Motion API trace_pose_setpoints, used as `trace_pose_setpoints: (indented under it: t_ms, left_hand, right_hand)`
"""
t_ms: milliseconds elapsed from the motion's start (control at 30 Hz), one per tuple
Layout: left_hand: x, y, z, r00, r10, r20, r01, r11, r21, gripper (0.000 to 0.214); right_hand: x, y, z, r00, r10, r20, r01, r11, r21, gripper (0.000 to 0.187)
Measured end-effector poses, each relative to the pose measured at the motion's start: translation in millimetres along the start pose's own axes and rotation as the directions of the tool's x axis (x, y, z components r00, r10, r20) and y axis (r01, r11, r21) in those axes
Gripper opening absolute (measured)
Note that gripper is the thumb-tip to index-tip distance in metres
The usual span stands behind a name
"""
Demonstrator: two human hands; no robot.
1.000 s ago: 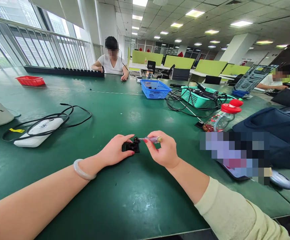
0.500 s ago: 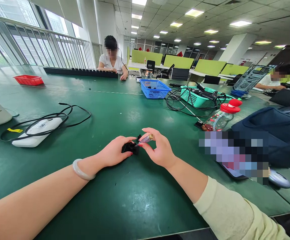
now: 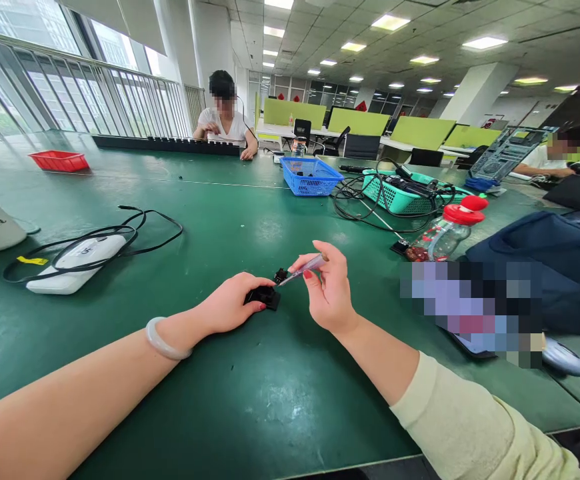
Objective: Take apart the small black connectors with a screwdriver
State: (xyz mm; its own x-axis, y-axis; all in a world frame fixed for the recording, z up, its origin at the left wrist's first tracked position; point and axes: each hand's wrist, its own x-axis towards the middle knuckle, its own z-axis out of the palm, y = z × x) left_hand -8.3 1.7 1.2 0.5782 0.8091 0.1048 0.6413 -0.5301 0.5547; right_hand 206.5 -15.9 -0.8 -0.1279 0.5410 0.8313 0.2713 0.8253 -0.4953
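Note:
My left hand [image 3: 230, 303] is closed around a small black plastic part [image 3: 266, 297], with thumb and forefinger along its sides. That part rests on the green table, partly covered by the fingers. In my right hand [image 3: 331, 293] is a slim pen-like tool [image 3: 304, 268], pinched between thumb and fingers. It slants down to the left, and its thin tip is close to the black part's upper edge; whether they touch I cannot tell. A smaller black piece [image 3: 281, 275] sits just behind the tip.
White power bank [image 3: 77, 267] with a black cable lies left. Blue basket [image 3: 310, 179], teal basket [image 3: 395, 197] with cables and red-lidded bottle [image 3: 443, 233] stand beyond my right hand. A dark blue bag [image 3: 530, 267] and mouse [image 3: 565, 357] are at right. A person [image 3: 225, 123] sits opposite.
My right hand has moved right and slightly up, and the tool now lies at a flatter slant. My left hand stays on the black part. The person opposite has raised one hand.

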Motion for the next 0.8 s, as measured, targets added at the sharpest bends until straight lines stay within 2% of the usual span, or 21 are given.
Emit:
trace_pose_setpoints:
  t_ms: [100, 333, 500, 633, 800]
  left_hand:
    - [0.2, -1.0, 0.5, 1.000, -0.002, -0.004, 0.002, 1.000, -0.006, 0.041]
    - [-0.4, -1.7, 1.0, 1.000, -0.004, -0.001, 0.004, 1.000, -0.012, 0.042]
    - [-0.6, -1.8, 0.9, 0.999, -0.025, 0.026, 0.026, 1.000, -0.005, 0.044]
    - [0.0, -1.4, 0.5, 0.999, -0.023, 0.022, 0.023, 1.000, -0.002, 0.045]
    - [0.8, 0.1, -0.4, 1.000, 0.000, 0.016, 0.000, 1.000, 0.009, 0.044]
  right_hand:
    - [0.5, 0.7, -0.2, 0.998, 0.011, -0.061, -0.013, 0.999, -0.037, 0.042]
    - [1.6, 1.1, 1.9, 0.983, 0.180, 0.045, -0.174, 0.979, -0.107, 0.037]
    - [4.6, 1.0, 1.6, 0.960, 0.270, 0.070, -0.261, 0.958, -0.118, 0.036]
    - [3.3, -0.4, 1.3, 0.964, 0.248, 0.096, -0.245, 0.969, -0.045, 0.032]
    - [0.4, -2.2, -0.7, 0.986, 0.166, -0.035, -0.168, 0.984, -0.063, 0.033]
